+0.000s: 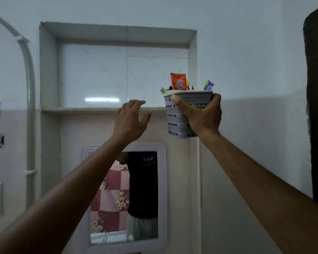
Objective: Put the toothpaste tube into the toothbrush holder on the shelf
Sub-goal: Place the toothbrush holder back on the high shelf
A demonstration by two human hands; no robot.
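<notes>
The right hand [200, 114] grips the perforated grey plastic toothbrush holder [174, 118] at the marble shelf's [77, 109] right end — probably reseating it. The orange toothpaste tube [178, 81] stands inside; the left hand [130, 120] hovers open, empty.

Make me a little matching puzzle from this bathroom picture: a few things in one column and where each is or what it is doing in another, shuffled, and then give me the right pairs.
Things:
1. toothpaste tube
2. toothbrush holder
3. left hand
4. mirror

Descriptions:
A. open and holding nothing, fingers spread near the shelf edge
B. fixed to the wall below the shelf
C. orange, sticking up out of the grey basket
D. gripped by the right hand, held up at the right end of the shelf

Pairs: 1-C, 2-D, 3-A, 4-B
</notes>
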